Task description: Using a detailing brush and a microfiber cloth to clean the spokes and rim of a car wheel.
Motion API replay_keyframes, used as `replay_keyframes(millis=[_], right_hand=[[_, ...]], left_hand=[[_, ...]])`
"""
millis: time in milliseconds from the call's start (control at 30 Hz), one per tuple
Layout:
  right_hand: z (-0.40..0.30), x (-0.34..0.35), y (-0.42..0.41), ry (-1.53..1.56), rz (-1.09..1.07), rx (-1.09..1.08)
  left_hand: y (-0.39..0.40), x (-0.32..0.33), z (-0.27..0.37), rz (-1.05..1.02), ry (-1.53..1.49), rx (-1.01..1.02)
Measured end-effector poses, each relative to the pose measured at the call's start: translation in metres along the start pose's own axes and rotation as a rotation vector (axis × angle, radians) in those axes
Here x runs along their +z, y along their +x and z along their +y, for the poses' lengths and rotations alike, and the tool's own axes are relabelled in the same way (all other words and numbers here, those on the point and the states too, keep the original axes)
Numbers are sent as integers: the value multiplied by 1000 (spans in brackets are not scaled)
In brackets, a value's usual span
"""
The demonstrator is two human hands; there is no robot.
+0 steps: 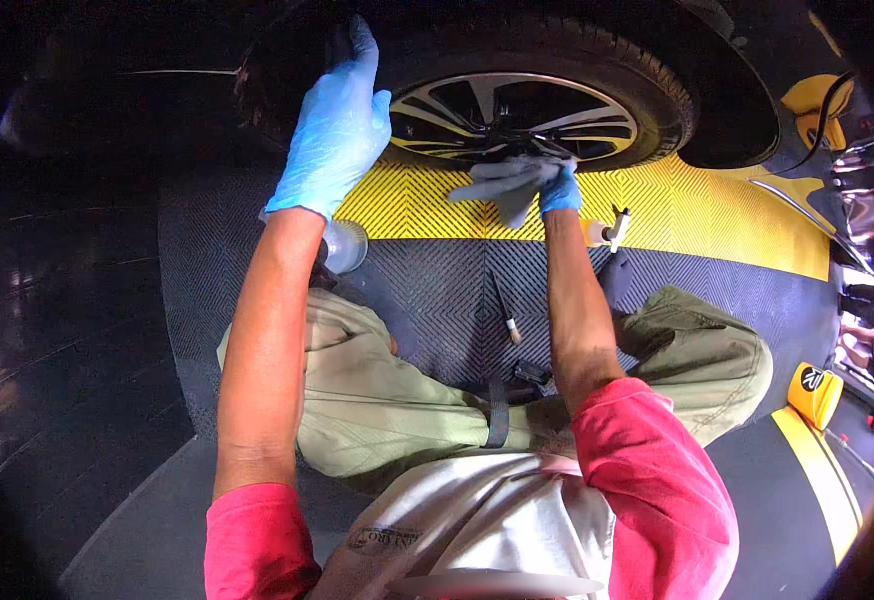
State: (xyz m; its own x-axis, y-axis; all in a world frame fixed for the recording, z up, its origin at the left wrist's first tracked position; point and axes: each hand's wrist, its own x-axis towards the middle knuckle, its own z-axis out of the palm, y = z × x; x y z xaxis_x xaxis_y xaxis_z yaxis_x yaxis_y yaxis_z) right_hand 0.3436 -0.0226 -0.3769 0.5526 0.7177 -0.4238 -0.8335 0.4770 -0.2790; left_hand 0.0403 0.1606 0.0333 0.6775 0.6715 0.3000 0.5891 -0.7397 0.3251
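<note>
Before me is a car's alloy wheel [489, 97] with its black tyre [662, 97]. My left hand [343, 127], in a blue disposable glove, reaches up to the left side of the tyre. Its fingers are partly lost in the dark, and no held object shows; whether it grips the tyre cannot be told. My right hand [560, 187], also gloved in blue, holds a grey cloth [508, 187] against the lower part of the wheel rim. The cloth hangs in folds to the left of that hand and hides some of the fingers.
A clear plastic container [347, 246] stands by my left wrist. A spray bottle [615, 229] is right of my right forearm. A brush [512, 330] lies on the dark ribbed floor mat [437, 300] between my legs. At the right are a yellow case [816, 394] and a cable [819, 135].
</note>
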Motion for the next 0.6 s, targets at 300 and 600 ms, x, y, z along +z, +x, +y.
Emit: replay_keyframes(millis=[300, 600], right_hand=[[26, 126, -67, -202, 296, -344], [14, 131, -53, -446, 631, -555]], left_hand=[[1, 3, -2, -64, 25, -24], [4, -4, 5, -79, 9, -92]])
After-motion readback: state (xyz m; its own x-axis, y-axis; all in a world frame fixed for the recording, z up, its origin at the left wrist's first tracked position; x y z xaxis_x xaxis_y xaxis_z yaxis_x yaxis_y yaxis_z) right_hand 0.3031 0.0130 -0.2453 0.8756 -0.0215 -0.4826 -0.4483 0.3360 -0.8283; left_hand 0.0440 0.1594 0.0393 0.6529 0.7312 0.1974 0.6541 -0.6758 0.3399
